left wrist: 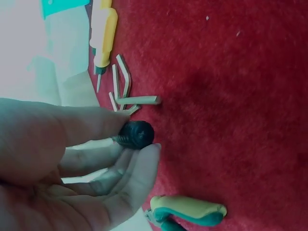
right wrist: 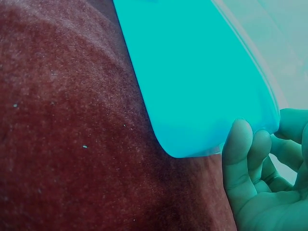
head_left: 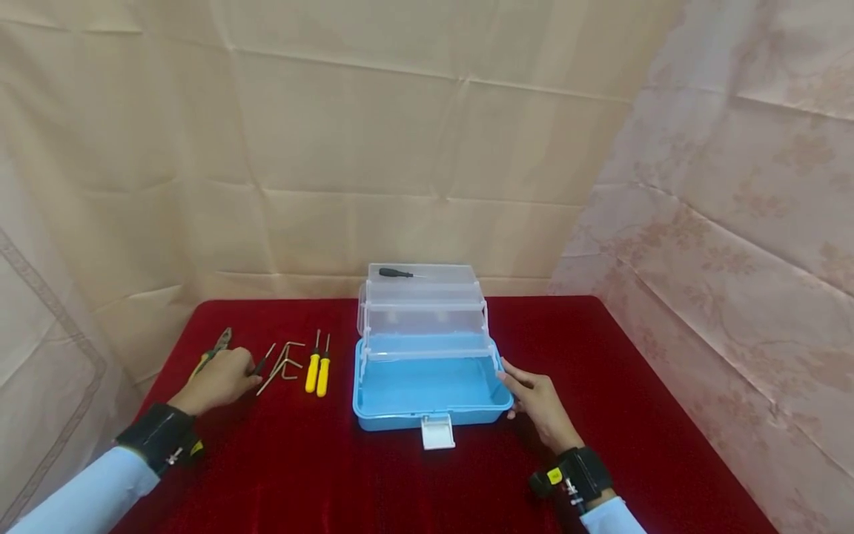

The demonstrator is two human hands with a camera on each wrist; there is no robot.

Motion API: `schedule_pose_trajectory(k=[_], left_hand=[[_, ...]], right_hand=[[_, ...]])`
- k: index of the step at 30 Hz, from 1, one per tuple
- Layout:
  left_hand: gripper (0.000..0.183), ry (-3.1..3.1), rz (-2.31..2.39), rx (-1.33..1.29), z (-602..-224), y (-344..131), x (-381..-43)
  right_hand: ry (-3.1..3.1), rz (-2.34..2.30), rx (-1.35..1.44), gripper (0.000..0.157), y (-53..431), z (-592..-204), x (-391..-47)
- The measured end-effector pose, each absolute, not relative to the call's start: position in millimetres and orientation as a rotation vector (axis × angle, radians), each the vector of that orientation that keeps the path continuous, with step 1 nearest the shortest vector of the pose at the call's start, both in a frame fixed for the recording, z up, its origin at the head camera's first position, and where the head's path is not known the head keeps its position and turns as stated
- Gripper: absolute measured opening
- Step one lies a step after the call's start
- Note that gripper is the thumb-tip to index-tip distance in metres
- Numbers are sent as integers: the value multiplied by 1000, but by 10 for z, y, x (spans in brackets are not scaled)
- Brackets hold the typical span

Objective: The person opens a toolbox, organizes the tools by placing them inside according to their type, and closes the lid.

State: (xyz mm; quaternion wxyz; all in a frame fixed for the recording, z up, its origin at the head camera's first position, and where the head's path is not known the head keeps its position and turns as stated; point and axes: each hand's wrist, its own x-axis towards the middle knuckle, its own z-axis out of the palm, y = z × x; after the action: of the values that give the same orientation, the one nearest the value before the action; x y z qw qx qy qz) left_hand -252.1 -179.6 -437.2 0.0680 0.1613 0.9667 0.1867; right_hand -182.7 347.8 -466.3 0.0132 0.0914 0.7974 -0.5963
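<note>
My left hand (head_left: 225, 382) pinches the black handle of a small screwdriver (left wrist: 139, 134) between thumb and fingers at the left of the table. Its shaft points away from me in the head view. On the right, my right hand (head_left: 542, 406) holds the right side of a blue toolbox (head_left: 434, 422), fingers bent at its rim. The toolbox stands open, its clear trays (head_left: 427, 320) raised in steps toward the back. Another black-handled screwdriver (head_left: 396, 273) lies on the top tray. A white latch (head_left: 437, 433) hangs at the front.
Several hex keys (head_left: 283, 365) lie just right of my left hand. Beyond them are two yellow-handled screwdrivers (head_left: 323, 377). Pliers with yellow-green handles (left wrist: 190, 210) lie left of that hand. A red cloth (head_left: 320, 467) covers the table, with a beige curtain (head_left: 320, 148) behind.
</note>
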Motion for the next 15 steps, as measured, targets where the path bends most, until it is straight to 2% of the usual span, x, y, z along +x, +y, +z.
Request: schedule_pose_trajectory(k=[5, 11, 15], left_hand=[[10, 2939, 592, 463, -4359, -1805, -2566], [23, 2998, 618, 443, -4339, -1743, -2585], [23, 3071, 635, 507, -4312, -1710, -2572]], right_hand=[[2482, -1861, 288, 61, 3480, -4661, -1825], [2489, -1858, 275, 60, 3482, -4667, -1831], [2487, -1861, 274, 60, 3481, -4678, -1831]])
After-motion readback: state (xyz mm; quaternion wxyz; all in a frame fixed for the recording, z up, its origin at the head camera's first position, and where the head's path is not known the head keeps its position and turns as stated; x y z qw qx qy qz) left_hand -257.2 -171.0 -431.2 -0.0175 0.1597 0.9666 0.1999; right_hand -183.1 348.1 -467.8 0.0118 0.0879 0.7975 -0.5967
